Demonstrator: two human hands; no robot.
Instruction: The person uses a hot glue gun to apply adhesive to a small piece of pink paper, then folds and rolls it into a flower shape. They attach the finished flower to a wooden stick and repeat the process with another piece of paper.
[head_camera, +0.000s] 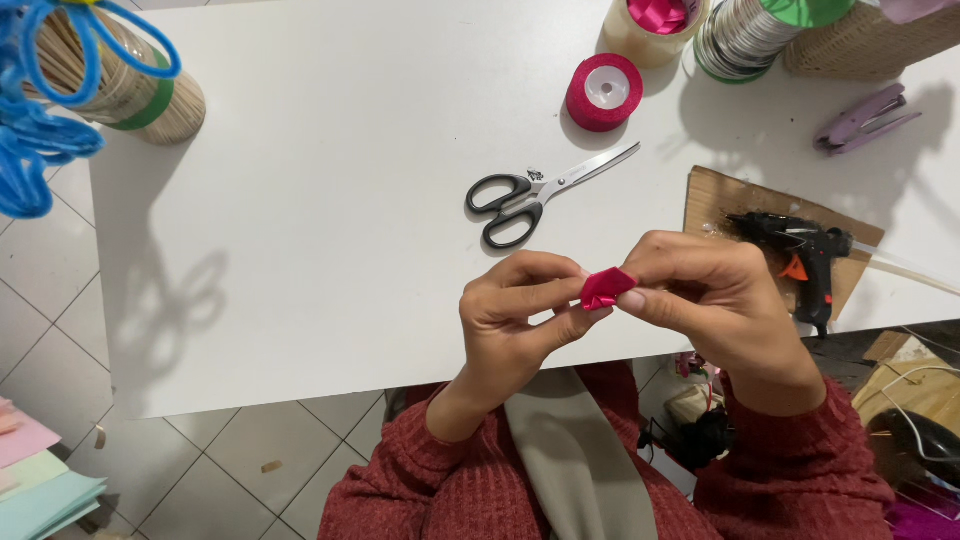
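both hands' fingers (560, 296) pinch folded pink ribbon (606, 287).

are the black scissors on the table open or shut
Open. The scissors lie flat on the white table with the handle loops spread and the blades slightly parted.

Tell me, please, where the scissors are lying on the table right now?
In the head view the scissors lie on the white table just beyond the hands, slightly left of centre, blades pointing toward the red ribbon spool, with the glue gun off to their right.

white table (330, 200) | scissors (530, 192) | red ribbon spool (604, 92) | cardboard (720, 200) under black glue gun (805, 255) | purple stapler (865, 118)
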